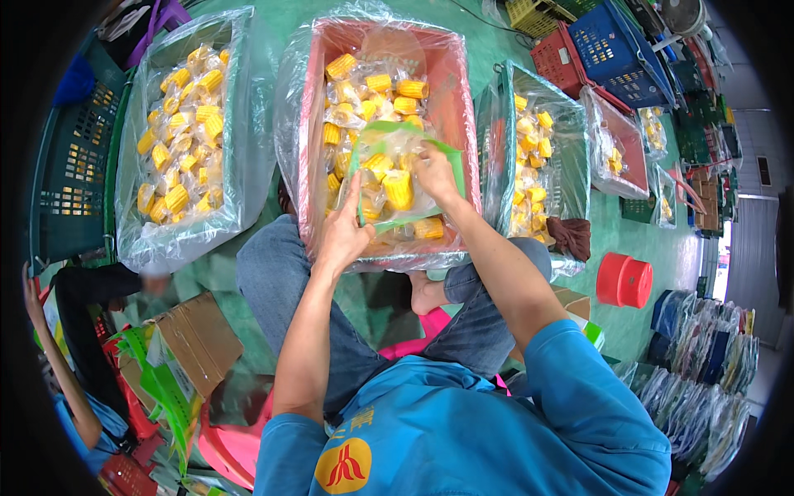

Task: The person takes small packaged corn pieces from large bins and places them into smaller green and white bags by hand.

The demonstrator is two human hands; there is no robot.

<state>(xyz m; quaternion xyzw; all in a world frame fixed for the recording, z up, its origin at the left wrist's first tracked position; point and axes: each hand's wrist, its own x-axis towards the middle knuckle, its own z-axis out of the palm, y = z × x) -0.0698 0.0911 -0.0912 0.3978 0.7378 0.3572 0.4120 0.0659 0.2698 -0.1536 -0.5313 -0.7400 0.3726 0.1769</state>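
Note:
A clear plastic bag with green edges (pixel 406 180) lies open over a red crate lined with clear plastic (pixel 456 68). Inside the bag, or seen through it, are several pieces of yellow corn cob (pixel 397 189). My left hand (pixel 345 235) is at the bag's left edge, its index finger extended along the green border; whether it pinches the film cannot be told. My right hand (pixel 436 175) reaches to the bag's upper right part with fingers bent down, its fingertips partly hidden. More wrapped corn pieces (pixel 378 82) fill the crate around the bag.
Lined crates of corn stand to the left (pixel 232 124) and right (pixel 574 155). A cardboard box (pixel 201 341) with green bags (pixel 162 384) is at lower left, near another person's arm (pixel 65 372). A red bucket (pixel 623 280) stands on the right, below stacked baskets (pixel 611 49).

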